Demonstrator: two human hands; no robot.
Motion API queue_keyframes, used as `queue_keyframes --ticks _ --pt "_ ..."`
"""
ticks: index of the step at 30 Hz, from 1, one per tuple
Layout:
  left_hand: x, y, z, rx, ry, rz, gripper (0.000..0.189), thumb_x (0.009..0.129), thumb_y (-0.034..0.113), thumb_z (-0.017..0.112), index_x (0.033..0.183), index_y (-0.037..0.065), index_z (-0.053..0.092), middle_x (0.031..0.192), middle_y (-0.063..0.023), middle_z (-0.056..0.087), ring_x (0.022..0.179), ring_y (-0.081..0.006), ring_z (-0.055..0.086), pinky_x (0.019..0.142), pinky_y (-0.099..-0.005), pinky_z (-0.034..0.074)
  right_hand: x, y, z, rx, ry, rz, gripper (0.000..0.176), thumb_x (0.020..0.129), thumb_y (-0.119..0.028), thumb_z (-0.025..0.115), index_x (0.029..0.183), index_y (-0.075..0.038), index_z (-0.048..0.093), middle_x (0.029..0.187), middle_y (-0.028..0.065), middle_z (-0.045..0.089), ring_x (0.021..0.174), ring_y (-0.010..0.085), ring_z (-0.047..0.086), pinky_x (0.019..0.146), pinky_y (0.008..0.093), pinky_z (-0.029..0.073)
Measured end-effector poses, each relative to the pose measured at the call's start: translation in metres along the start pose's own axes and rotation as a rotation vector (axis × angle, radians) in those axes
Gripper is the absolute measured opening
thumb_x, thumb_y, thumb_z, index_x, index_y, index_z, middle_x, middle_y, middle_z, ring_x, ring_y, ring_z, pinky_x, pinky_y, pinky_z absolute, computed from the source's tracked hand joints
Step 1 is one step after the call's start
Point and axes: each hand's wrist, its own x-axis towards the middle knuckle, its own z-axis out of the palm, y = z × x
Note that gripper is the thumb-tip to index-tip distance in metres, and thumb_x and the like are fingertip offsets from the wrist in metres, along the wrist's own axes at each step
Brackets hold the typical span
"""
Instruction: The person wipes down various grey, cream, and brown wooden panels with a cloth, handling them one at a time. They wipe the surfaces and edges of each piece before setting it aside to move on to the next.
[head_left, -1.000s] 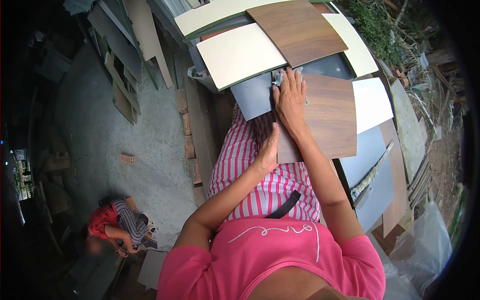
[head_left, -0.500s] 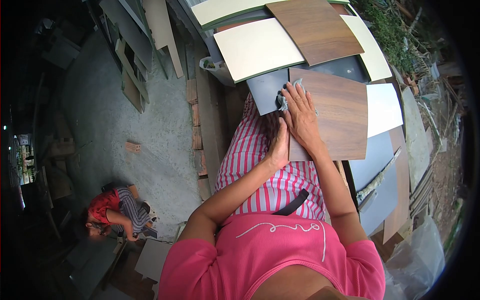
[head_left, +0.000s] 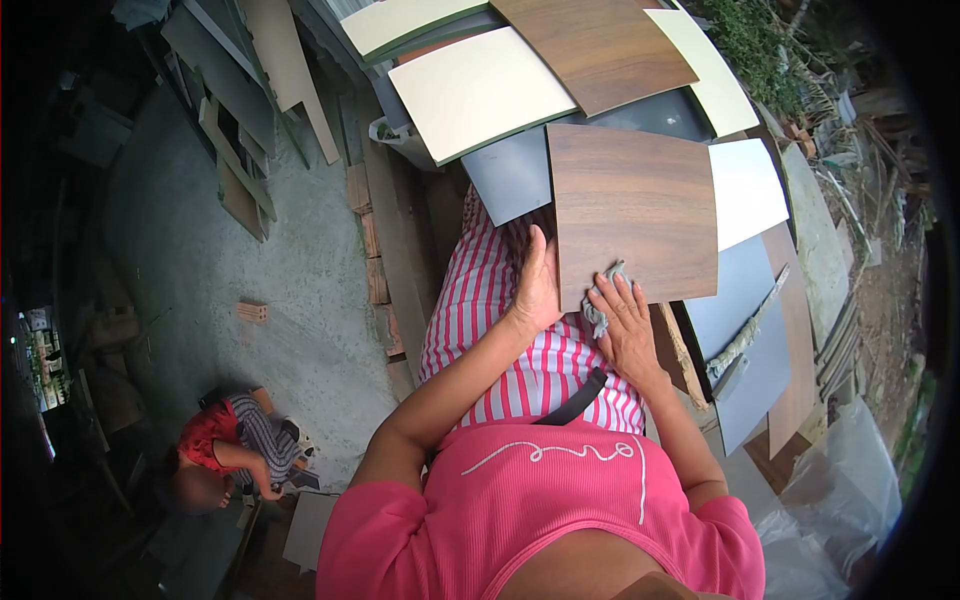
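Observation:
A brown wood-grain board (head_left: 640, 200) lies over my lap and the panels in front of me. My left hand (head_left: 539, 285) is against the board's left edge, its thumb side up and its palm towards the wood. Near the board's lower edge, my right hand (head_left: 627, 325) presses a crumpled grey cloth (head_left: 596, 310) with its fingers laid over it. Part of the cloth sticks out beyond the fingertips and hangs at the board's edge.
Cream panels (head_left: 482, 90), another brown board (head_left: 595, 50) and a white panel (head_left: 745, 190) lie ahead. A rough stick (head_left: 745, 335) rests on a blue-grey panel at the right. Another person (head_left: 225, 440) crouches at lower left.
My right hand and the cloth have moved from the board's upper left to its lower edge. My left hand stays by the left edge. The whole view has shifted slightly.

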Motion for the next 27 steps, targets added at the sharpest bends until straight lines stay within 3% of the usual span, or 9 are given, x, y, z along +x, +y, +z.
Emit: queue_keyframes --ticks 1,6,9,12,13,17,22,27 --pt "0.0 0.001 0.001 0.008 -0.011 0.003 0.083 0.085 0.067 0.033 0.137 0.003 0.027 0.133 -0.0137 0.04 0.122 -0.0263 0.04 0.103 -0.0398 0.031 -0.005 0.008 -0.001 -0.002 0.0 0.004 0.063 0.073 -0.006 0.054 0.134 -0.012 0.04 0.143 0.006 0.033 0.135 0.024 0.023 0.112 0.0444 0.014" --pt "-0.003 0.004 0.002 0.01 -0.014 0.0 0.075 0.086 0.057 0.046 0.136 0.004 0.029 0.133 -0.0134 0.039 0.124 -0.0246 0.038 0.102 -0.0407 0.032 -0.022 0.06 -0.012 -0.142 0.292 0.459 0.041 0.092 -0.014 0.035 0.133 -0.006 0.04 0.142 0.0106 0.033 0.134 0.0297 0.025 0.11 0.0454 0.016" --pt "-0.002 0.003 0.0 -0.004 0.001 -0.011 0.072 0.086 0.052 0.051 0.136 0.005 0.029 0.134 -0.0131 0.039 0.124 -0.0241 0.036 0.101 -0.0411 0.032 -0.015 0.086 -0.018 -0.157 0.409 0.652 0.04 0.095 -0.017 0.035 0.132 -0.005 0.04 0.141 0.0146 0.033 0.133 0.0333 0.025 0.109 0.0451 0.017" --pt "-0.002 0.002 -0.002 0.014 0.036 -0.02 0.071 0.086 0.051 0.052 0.136 0.006 0.03 0.134 -0.0129 0.039 0.125 -0.0241 0.036 0.102 -0.0409 0.031 0.009 0.087 -0.008 -0.179 0.459 0.667 0.041 0.094 -0.016 0.038 0.134 -0.005 0.039 0.141 0.0147 0.032 0.133 0.0339 0.024 0.109 0.0449 0.018" --pt "-0.001 0.002 -0.003 0.019 0.029 -0.016 0.07 0.086 0.05 0.053 0.136 0.006 0.03 0.134 -0.0127 0.039 0.124 -0.0239 0.037 0.102 -0.0413 0.032 0.021 0.077 -0.007 -0.177 0.461 0.666 0.041 0.094 -0.016 0.038 0.134 -0.005 0.039 0.141 0.0147 0.032 0.133 0.0339 0.024 0.109 0.0449 0.018" --pt "0.0 0.001 -0.005 0.028 -0.031 -0.024 0.068 0.087 0.049 0.052 0.137 0.008 0.029 0.135 -0.0118 0.038 0.124 -0.0234 0.038 0.102 -0.0432 0.032 0.072 0.025 0.003 -0.146 0.336 0.293 0.049 0.088 -0.016 0.049 0.135 -0.009 0.037 0.142 0.0133 0.032 0.135 0.031 0.022 0.11 0.0453 0.017" --pt "0.002 -0.005 -0.008 0.046 0.004 -0.005 0.067 0.088 0.048 0.051 0.138 0.011 0.026 0.135 -0.0104 0.038 0.126 -0.0231 0.037 0.102 -0.0429 0.033 0.124 0.002 -0.002 -0.066 0.283 0.065 0.05 0.084 -0.016 0.053 0.132 -0.012 0.042 0.14 0.0102 0.036 0.132 0.0305 0.028 0.109 0.0449 0.018" --pt "0.002 -0.004 -0.008 0.12 0.058 -0.03 0.061 0.09 0.042 0.051 0.135 0.007 0.031 0.132 -0.0105 0.042 0.121 -0.0225 0.043 0.1 -0.0407 0.036 0.158 0.043 -0.01 -0.104 0.369 0.072 0.045 0.086 -0.018 0.052 0.129 -0.012 0.045 0.138 0.0091 0.039 0.131 0.0295 0.03 0.108 0.0456 0.02"
